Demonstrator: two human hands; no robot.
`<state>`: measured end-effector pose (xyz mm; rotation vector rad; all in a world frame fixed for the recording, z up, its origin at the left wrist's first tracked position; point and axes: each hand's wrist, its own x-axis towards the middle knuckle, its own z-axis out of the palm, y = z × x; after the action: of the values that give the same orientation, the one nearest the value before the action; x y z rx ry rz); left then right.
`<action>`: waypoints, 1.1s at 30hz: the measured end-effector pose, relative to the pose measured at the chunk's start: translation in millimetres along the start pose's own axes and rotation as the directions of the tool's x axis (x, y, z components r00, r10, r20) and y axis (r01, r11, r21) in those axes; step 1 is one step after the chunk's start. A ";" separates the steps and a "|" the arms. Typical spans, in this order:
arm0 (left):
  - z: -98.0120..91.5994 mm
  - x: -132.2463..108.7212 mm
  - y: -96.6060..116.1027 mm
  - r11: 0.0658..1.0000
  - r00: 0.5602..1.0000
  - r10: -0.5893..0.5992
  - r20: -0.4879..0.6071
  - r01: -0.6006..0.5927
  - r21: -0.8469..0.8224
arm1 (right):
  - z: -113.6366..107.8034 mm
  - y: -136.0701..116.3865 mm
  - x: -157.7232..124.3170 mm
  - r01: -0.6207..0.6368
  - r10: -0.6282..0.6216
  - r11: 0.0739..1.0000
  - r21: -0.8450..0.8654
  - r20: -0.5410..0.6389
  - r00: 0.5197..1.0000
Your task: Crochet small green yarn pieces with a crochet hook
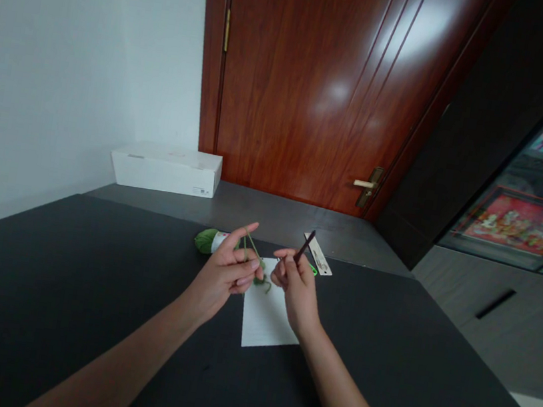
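Note:
My left hand [234, 269] is closed with the index finger raised. A thin strand of green yarn [255, 244] runs over that finger, and a small green piece hangs beneath the fingertips. My right hand [293, 284] is closed around a slim dark crochet hook [306, 245], its handle end pointing up and away; its tip is hidden by my fingers. Both hands hover close together above a white sheet of paper [268, 321]. Behind my left hand lies a green yarn ball [205, 241] with a white label band.
A pale narrow card [318, 256] lies beyond my right hand, beside a bright green looped item [313, 270]. On the dark table [86, 299], a long white box [168, 170] stands at the back left. Behind are a wooden door [308, 87] and a cabinet [502, 323].

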<state>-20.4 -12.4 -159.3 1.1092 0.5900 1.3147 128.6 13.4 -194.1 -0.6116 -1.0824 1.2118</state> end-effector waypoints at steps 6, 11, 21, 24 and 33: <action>-2.3 -0.6 3.7 0.997 0.998 0.060 0.027 -0.061 0.053 | 13.1 -8.7 -8.7 -0.159 0.135 0.983 0.090 0.233 0.963; -5.8 1.3 4.7 0.993 0.998 0.056 0.040 -0.060 0.097 | 9.8 -4.9 -8.1 -0.081 0.094 0.994 -0.071 0.210 0.973; -17.3 10.4 12.4 0.996 0.998 -0.003 -0.055 -0.002 -0.094 | -0.2 4.2 -3.8 -0.172 0.209 0.968 -0.183 0.205 0.956; -36.9 17.9 22.0 0.946 0.996 -0.059 -0.067 0.034 -0.321 | -1.6 8.8 -4.3 -0.234 0.284 0.949 -0.212 0.245 0.927; -116.4 22.2 57.3 0.906 0.845 0.330 -0.421 -0.408 -0.110 | -4.9 8.3 1.8 -0.250 0.269 0.963 -0.104 0.244 0.932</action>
<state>-142.1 37.0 -150.7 0.8195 0.5359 1.9219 129.4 18.3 -202.5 -0.6819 -1.2959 1.5190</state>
